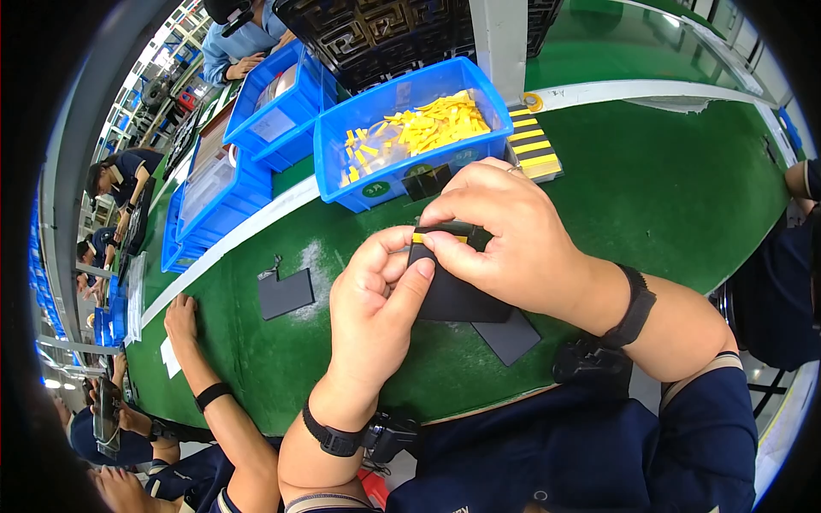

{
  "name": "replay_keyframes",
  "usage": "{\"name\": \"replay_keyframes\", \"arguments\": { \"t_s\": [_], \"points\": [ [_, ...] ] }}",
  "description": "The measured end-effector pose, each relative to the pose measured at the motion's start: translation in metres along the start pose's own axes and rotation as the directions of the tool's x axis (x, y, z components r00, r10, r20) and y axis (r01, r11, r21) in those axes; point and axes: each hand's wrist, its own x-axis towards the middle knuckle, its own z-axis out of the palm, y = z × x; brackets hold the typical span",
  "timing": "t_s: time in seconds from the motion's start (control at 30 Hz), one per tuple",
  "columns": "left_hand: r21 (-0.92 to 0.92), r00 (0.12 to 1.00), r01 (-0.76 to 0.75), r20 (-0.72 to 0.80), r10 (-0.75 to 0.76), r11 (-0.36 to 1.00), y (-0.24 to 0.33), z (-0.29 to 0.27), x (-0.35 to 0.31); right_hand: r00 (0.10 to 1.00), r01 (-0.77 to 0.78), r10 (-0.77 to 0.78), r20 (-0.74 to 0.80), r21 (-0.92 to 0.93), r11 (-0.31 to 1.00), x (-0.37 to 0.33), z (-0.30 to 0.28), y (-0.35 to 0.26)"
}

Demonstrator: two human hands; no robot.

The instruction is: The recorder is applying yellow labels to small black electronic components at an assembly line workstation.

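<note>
Both hands hold a flat dark rectangular slab point(457, 295) above the green table, close to its front edge. My left hand point(368, 312) grips its left side, the thumb lying on the face and the fingers behind. At the top edge, my right hand point(509, 227) pinches with thumb and fingertips over a yellow strip point(418, 238), which is partly covered by the thumb. Beneath the held slab, another dark slab point(510, 339) lies on the table. A third slab point(286, 295), with a small lead or connector at its corner, rests to the left.
Beyond my hands stands a blue bin point(395, 176) of yellow strips and clear plastic. A stack with black and yellow stripes point(534, 150) sits beside it. More blue bins point(209, 214) are at the left. A co-worker's forearm point(227, 406) rests on the table at my left.
</note>
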Motion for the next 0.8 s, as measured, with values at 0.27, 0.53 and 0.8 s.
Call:
{"name": "replay_keyframes", "arguments": {
  "t_s": [0.27,0.53,0.8],
  "points": [
    [0.061,0.997,-0.051,-0.051,0.055,0.997,0.001,-0.004,0.002,0.998,-0.051,0.056,-0.033,0.132,0.99,0.001,0.002,0.003],
    [0.147,0.994,-0.046,-0.094,0.06,0.988,0.0,-0.003,0.002,0.984,-0.18,0.178,0.028,0.243,0.953,0.003,-0.001,-0.004],
    [0.065,0.999,-0.028,-0.042,0.031,0.998,-0.001,-0.006,0.004,0.959,-0.267,0.284,-0.008,0.309,0.913,0.002,0.001,-0.007]
  ]
}}
